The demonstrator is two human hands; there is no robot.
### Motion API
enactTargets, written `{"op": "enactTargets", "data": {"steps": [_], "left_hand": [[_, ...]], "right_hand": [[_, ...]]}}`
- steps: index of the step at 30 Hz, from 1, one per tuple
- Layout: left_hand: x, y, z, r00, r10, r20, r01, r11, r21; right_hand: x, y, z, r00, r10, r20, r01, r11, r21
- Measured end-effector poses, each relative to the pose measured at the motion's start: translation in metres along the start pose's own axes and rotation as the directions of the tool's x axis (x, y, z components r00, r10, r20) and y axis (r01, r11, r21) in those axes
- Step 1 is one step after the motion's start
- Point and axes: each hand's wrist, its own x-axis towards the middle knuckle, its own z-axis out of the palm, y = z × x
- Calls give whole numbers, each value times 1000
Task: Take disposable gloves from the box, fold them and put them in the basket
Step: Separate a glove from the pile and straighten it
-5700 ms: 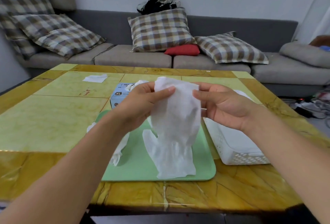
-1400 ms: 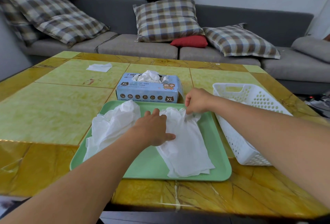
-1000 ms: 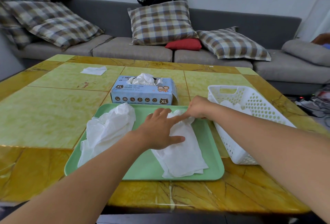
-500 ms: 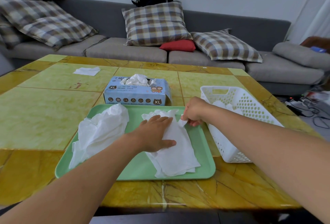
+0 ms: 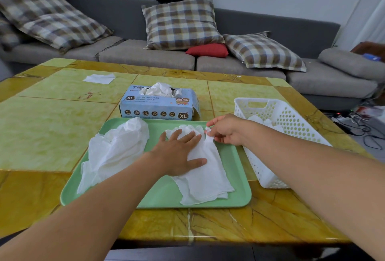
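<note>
Gloves: one point(image 5: 205, 169) is laid flat on the green tray point(image 5: 164, 197), pinned under the flat, spread left hand point(image 5: 180, 153), while the right hand point(image 5: 226, 130) — earlier bunched at the glove's finger end — is now seen pinching and drawing out its thumb, so flattening is judged nearly done and folding next. Counted: one flat glove, one crumpled heap point(image 5: 112, 150) of uncertain number on the tray, one box point(image 5: 159, 104), one basket point(image 5: 277, 119) with white material inside — two hands.

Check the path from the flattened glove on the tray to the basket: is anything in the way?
Nothing visible blocks it. The glove lies on the green tray under the left hand, the right hand pinching its edge; the white basket sits open-topped beside the tray.
</note>
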Motion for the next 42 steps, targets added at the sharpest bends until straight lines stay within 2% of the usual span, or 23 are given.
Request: {"op": "enactTargets", "data": {"steps": [2,7,9,13,16,18,21,23,27,29,32,35,37,38,40,42], "left_hand": [[0,1,-1,1000,3,6,-3,1000,20],[-1,2,-4,1000,-3,3,3,997,76],[0,2,-4,1000,0,-13,1,996,92],[-1,1,-3,1000,-21,-20,23,996,85],[0,1,-4,999,-33,-8,33,996,80],[0,2,-4,999,-32,-11,33,996,77],[-1,3,-6,1000,-14,-21,16,996,84],[-2,5,-8,1000,11,-16,-10,997,81],[-5,8,-11,996,57,65,-62,995,73],[-6,7,-12,993,60,104,-66,996,55],[-7,2,-14,992,73,100,-75,997,24],[-9,-3,-20,994,91,53,-91,996,-4],[-12,-3,-27,995,95,-24,-96,994,-57],[-15,-2,-30,989,108,-98,-117,989,-88],[-21,5,-39,950,157,-271,-204,967,-154],[-29,12,-43,936,199,-291,-273,932,-240]], "right_hand": [[1,1,2,1000,-16,-4,16,1000,-18],[3,-1,0,976,-204,-77,197,976,-94],[2,-3,-2,963,-244,-112,217,953,-209],[-5,-9,-2,963,-256,-83,149,762,-630],[-4,-10,1,960,-264,-92,95,620,-779],[-2,-9,1,969,-233,-81,80,611,-788],[3,-7,-4,982,-188,-31,123,748,-653],[9,-2,-6,970,-231,-79,143,798,-585],[21,7,-6,967,-229,-109,151,865,-479],[20,7,-8,964,-247,-96,172,858,-484],[2,-3,-7,906,-417,-70,295,741,-603],[-42,-15,-8,856,-509,91,414,569,-710],[-75,-11,-12,884,-397,245,425,468,-775],[-90,-4,-12,898,-318,303,425,453,-784],[-109,10,-11,907,-213,363,420,432,-798],[-114,24,-9,899,-182,399,438,375,-817]]}}
